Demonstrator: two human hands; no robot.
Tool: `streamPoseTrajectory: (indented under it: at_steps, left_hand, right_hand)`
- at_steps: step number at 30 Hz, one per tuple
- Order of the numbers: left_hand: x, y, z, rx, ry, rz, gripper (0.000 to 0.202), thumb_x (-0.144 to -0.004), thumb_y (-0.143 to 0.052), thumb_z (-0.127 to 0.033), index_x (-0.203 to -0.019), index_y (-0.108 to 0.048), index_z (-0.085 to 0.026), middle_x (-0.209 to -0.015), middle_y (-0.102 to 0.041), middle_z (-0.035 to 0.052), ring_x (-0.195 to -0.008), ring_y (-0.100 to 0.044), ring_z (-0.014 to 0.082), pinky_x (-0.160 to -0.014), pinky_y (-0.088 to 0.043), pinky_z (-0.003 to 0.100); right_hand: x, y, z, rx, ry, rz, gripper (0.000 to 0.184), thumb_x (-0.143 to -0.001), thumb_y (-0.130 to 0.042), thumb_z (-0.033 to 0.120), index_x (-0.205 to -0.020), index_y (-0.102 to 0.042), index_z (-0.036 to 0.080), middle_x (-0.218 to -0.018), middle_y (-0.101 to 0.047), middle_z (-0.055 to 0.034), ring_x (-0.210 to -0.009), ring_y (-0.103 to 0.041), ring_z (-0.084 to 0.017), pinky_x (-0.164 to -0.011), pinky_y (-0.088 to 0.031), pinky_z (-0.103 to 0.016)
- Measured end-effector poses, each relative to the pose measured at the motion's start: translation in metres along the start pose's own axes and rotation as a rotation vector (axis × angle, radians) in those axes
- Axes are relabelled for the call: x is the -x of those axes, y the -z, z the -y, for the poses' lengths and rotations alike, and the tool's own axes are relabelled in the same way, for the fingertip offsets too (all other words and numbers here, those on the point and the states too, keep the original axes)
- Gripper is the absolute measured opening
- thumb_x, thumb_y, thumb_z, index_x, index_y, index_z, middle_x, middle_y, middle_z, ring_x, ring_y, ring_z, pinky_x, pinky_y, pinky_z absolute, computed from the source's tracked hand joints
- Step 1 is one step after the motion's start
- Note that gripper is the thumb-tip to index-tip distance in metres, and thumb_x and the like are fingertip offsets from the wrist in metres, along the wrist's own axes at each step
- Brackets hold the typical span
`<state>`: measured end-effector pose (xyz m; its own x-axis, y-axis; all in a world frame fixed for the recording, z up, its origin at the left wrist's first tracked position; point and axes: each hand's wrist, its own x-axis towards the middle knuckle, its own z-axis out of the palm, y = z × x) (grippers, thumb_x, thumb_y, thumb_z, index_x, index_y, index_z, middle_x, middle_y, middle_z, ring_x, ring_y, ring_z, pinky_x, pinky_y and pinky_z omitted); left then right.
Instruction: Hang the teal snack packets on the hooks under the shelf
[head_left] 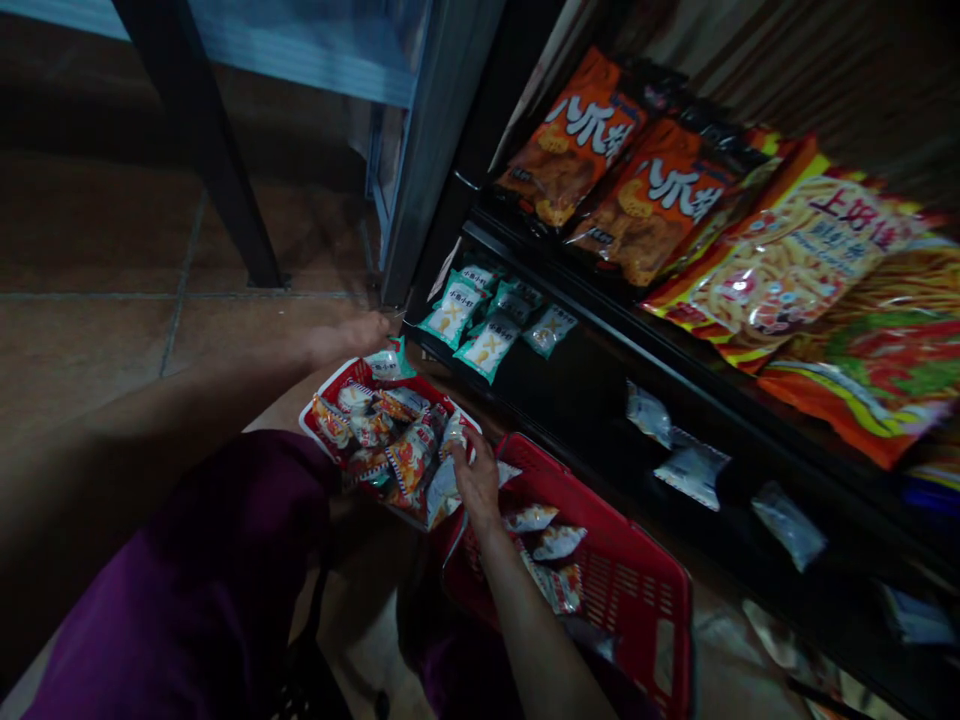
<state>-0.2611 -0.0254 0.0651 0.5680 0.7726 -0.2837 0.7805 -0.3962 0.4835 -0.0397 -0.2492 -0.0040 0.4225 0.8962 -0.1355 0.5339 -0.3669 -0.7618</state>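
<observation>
My right hand is at the right end of a small red basket with a white rim. Its fingers are closed on a small snack packet among several white-and-orange packets. My left hand is blurred beside the basket's far left corner, close to a green-and-white snack packet at the rim; its finger position is unclear. A larger red basket stands at the right under my right forearm, with several small packets inside.
A black shelf runs along the right, with green-and-white packets and scattered pale packets on its lower level. Large orange bags and noodle-snack bags fill the upper level. A dark metal leg stands on the tiled floor.
</observation>
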Motion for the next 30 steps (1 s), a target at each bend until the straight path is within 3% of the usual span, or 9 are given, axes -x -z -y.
streamPoseTrajectory:
  at_steps: [4, 8, 12, 15, 17, 20, 23, 27, 30]
  left_hand:
    - [0.014, 0.018, -0.038, 0.403, 0.048, 0.062, 0.017, -0.079, -0.056, -0.024, -0.087, -0.066, -0.012, -0.069, -0.058, -0.0004, -0.06, -0.054, 0.0104, -0.057, -0.039, 0.021]
    - [0.029, 0.017, -0.078, 0.757, 0.017, 0.158, 0.013, -0.072, -0.064, -0.024, -0.076, -0.064, -0.011, -0.064, -0.054, -0.0011, -0.06, -0.051, 0.0098, -0.056, -0.042, 0.022]
    - [0.039, 0.007, -0.115, 0.778, -0.036, 0.256, 0.019, -0.071, -0.066, -0.031, -0.071, -0.062, -0.012, -0.056, -0.049, -0.0031, -0.05, -0.042, 0.0075, -0.048, -0.036, 0.021]
    - [0.042, -0.003, -0.139, 0.745, -0.056, 0.283, 0.024, -0.073, -0.066, -0.035, -0.068, -0.06, -0.013, -0.049, -0.042, -0.0051, -0.043, -0.034, 0.0055, -0.044, -0.028, 0.021]
    - [0.043, -0.012, -0.152, 0.81, -0.047, 0.254, 0.023, -0.076, -0.065, -0.035, -0.074, -0.062, -0.013, -0.054, -0.048, -0.0038, -0.046, -0.038, 0.0058, -0.046, -0.031, 0.02]
    - [0.045, -0.029, -0.169, 1.041, 0.032, 0.153, 0.028, -0.083, -0.057, -0.04, -0.096, -0.061, -0.015, -0.08, -0.064, 0.0028, -0.065, -0.055, 0.0109, -0.06, -0.043, 0.023]
    - [0.05, -0.048, -0.185, 1.224, 0.125, 0.116, 0.037, -0.085, -0.052, -0.045, -0.109, -0.056, -0.017, -0.101, -0.065, 0.0091, -0.087, -0.06, 0.0165, -0.074, -0.047, 0.028]
    - [0.061, -0.074, -0.21, 1.429, 0.12, 0.294, 0.045, -0.07, -0.072, -0.038, -0.106, -0.055, -0.017, -0.108, -0.064, 0.0095, -0.099, -0.059, 0.0205, -0.086, -0.044, 0.034]
    - [0.064, -0.087, -0.225, 1.45, 0.175, 0.216, 0.048, -0.063, -0.076, -0.025, -0.104, -0.052, -0.017, -0.104, -0.065, 0.0087, -0.091, -0.062, 0.0208, -0.084, -0.046, 0.036]
  right_hand:
    - [0.008, 0.022, 0.02, -0.145, -0.01, -0.054, 0.053, -0.079, -0.049, 0.049, -0.12, -0.054, 0.017, -0.128, -0.054, -0.0118, -0.121, -0.047, -0.023, -0.107, -0.03, -0.041]
    - [0.018, 0.048, 0.039, -0.613, -0.19, -0.097, 0.064, -0.078, -0.054, 0.053, -0.133, -0.038, 0.025, -0.138, -0.045, -0.0095, -0.123, -0.047, -0.021, -0.101, -0.039, -0.039]
    - [0.025, 0.072, 0.046, -0.913, -0.342, 0.028, 0.052, -0.076, -0.057, 0.057, -0.117, -0.052, 0.025, -0.128, -0.056, -0.0082, -0.109, -0.059, -0.023, -0.083, -0.051, -0.038]
    - [0.029, 0.082, 0.042, -1.068, -0.353, 0.12, 0.04, -0.072, -0.065, 0.051, -0.099, -0.062, 0.022, -0.115, -0.065, -0.0068, -0.101, -0.062, -0.023, -0.08, -0.053, -0.037]
    - [0.032, 0.085, 0.035, -1.155, -0.377, 0.103, 0.032, -0.069, -0.071, 0.043, -0.091, -0.065, 0.021, -0.106, -0.069, -0.0047, -0.097, -0.064, -0.022, -0.081, -0.053, -0.036]
    - [0.033, 0.087, 0.024, -1.245, -0.432, 0.014, 0.024, -0.067, -0.073, 0.036, -0.086, -0.067, 0.022, -0.094, -0.071, -0.0016, -0.088, -0.065, -0.019, -0.078, -0.054, -0.033]
    - [0.032, 0.091, 0.016, -1.338, -0.478, -0.094, 0.018, -0.067, -0.075, 0.03, -0.081, -0.067, 0.023, -0.087, -0.072, 0.0014, -0.084, -0.065, -0.015, -0.075, -0.054, -0.028]
    - [0.033, 0.095, 0.013, -1.4, -0.448, -0.144, 0.019, -0.065, -0.077, 0.027, -0.079, -0.065, 0.024, -0.085, -0.071, 0.0032, -0.083, -0.065, -0.012, -0.077, -0.052, -0.025]
    - [0.034, 0.098, 0.014, -1.381, -0.427, -0.135, 0.019, -0.063, -0.077, 0.028, -0.076, -0.064, 0.024, -0.082, -0.071, 0.0033, -0.079, -0.065, -0.012, -0.073, -0.052, -0.025]
